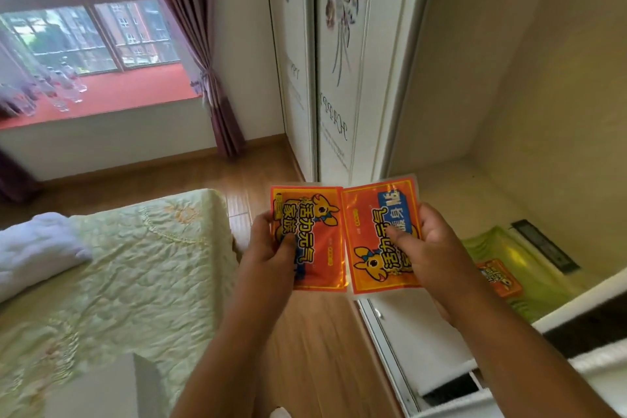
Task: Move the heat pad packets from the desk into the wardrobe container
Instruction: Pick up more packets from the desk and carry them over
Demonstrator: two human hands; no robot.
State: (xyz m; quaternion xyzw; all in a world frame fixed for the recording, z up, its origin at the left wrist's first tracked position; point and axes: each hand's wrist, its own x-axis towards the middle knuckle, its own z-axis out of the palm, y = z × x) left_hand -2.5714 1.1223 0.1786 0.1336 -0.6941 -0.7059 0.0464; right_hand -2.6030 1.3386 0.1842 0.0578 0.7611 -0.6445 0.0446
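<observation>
Centre of frame: left hand [271, 248] pinches left packet [314, 248] by its left edge, thumb on front. Right hand [427, 248] pinches right packet [376, 244] by its right edge. Packets side by side, edges touching. Third packet [498, 276] lies in green container [529, 265], lower right, inside wardrobe [475, 112]. Bed [135, 265] lower left.

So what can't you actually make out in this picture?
- The desk: not in the head view at all.
- Green container in the wardrobe: its near side is hidden by the right hand and the white ledge.
- Packet inside the container: blurred, print unreadable.
- Left packet and right packet: partly covered by fingers.
- Bottles on the windowsill: blurred.
</observation>
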